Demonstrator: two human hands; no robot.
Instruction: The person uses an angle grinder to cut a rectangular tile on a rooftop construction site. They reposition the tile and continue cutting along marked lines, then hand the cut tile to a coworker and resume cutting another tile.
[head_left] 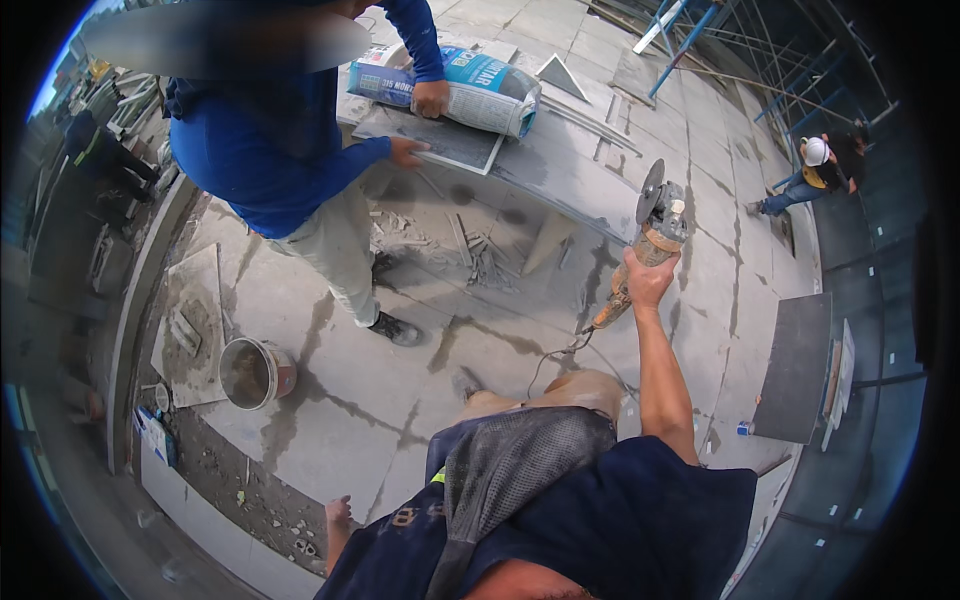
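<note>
A heavy, plump plastic bag (495, 98) in blue and grey lies across the bench (595, 205) at its far edge, taking up much of the top. A co-worker in a blue sleeve (240, 185) stands at the left end, with one hand on the bag and the other at the near edge, on a flat, dark, pale-edged tile (445, 139). Just off the bench's right end is the grinder (650, 240), worn orange and grey and dusty, with a thin round disc (651, 192) at its top. The right hand (650, 278) is closed around its body. The left hand (339, 512) hangs low and well apart from the bench, fingers loosely uncurled. A dark cord (565, 350) loops from the grinder toward the wearer's tan knees (575, 393).

Splintered, pale offcuts (485, 255) litter the ground by the bench's near edge. On the paved floor (410, 395), streaked with damp-looking lines, a round, grimy bucket (257, 374) stands to the left. A smooth dark panel (793, 368) leans at the floor's right edge, and blue scaffold poles (686, 50) rise beyond the bench.
</note>
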